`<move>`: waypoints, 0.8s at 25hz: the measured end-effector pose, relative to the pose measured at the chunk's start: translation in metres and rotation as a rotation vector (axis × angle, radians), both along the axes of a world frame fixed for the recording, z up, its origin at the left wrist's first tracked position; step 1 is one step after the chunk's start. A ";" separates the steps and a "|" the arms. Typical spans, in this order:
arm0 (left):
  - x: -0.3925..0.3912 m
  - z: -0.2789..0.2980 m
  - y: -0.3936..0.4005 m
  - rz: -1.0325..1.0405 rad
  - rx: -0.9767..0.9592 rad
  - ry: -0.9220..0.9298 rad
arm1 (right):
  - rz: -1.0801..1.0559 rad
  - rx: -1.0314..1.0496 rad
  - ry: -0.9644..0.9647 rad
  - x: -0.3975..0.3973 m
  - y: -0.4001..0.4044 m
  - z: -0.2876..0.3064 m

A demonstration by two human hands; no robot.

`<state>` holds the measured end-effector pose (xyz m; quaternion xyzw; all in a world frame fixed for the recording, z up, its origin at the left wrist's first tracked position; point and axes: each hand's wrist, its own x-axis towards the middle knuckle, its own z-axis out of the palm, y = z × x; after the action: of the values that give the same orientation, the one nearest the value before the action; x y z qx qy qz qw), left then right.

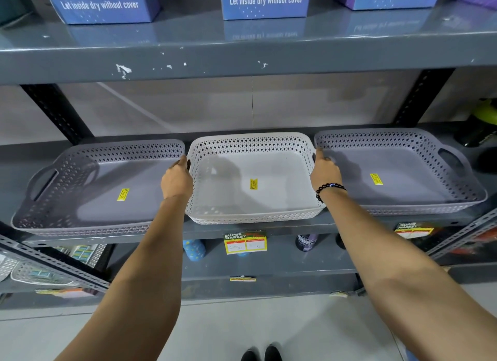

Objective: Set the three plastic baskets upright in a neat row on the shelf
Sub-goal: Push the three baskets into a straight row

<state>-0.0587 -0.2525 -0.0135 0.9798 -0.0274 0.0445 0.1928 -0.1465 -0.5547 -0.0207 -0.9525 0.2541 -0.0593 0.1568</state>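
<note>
"Holding the white basket [251, 178] by both ends: my left hand [176, 180] is wrapped over its left handle, my right hand [325, 170] is closed on the right one."

"Where does it sit?"

"Upright in the middle of the shelf [269, 227], its front wall at the shelf's front edge. The left grey basket [99, 186] is just beside it toward the left end, the right grey basket [398, 170] just beside it toward the right end. Both are upright too, rims nearly touching the white one."

"Anything else?"

"Each basket has a yellow sticker on its floor. I wear a beaded bracelet [329, 188] on my right wrist, and a price tag [245, 243] hangs off the shelf's front edge under the white basket."
</note>
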 end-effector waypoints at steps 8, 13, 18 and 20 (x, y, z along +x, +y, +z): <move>-0.002 0.001 -0.001 0.009 -0.013 -0.001 | 0.000 -0.010 0.000 -0.001 0.000 0.001; -0.001 -0.001 -0.001 0.002 -0.003 -0.009 | 0.002 -0.014 0.011 -0.001 0.000 0.002; -0.002 0.001 -0.002 0.010 -0.020 -0.013 | 0.012 -0.024 0.016 -0.001 -0.001 0.004; -0.002 0.001 -0.002 0.011 -0.020 -0.008 | 0.016 -0.029 0.021 -0.001 -0.001 0.005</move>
<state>-0.0610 -0.2542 -0.0128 0.9778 -0.0223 0.0499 0.2021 -0.1473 -0.5552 -0.0156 -0.9573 0.2471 -0.0518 0.1408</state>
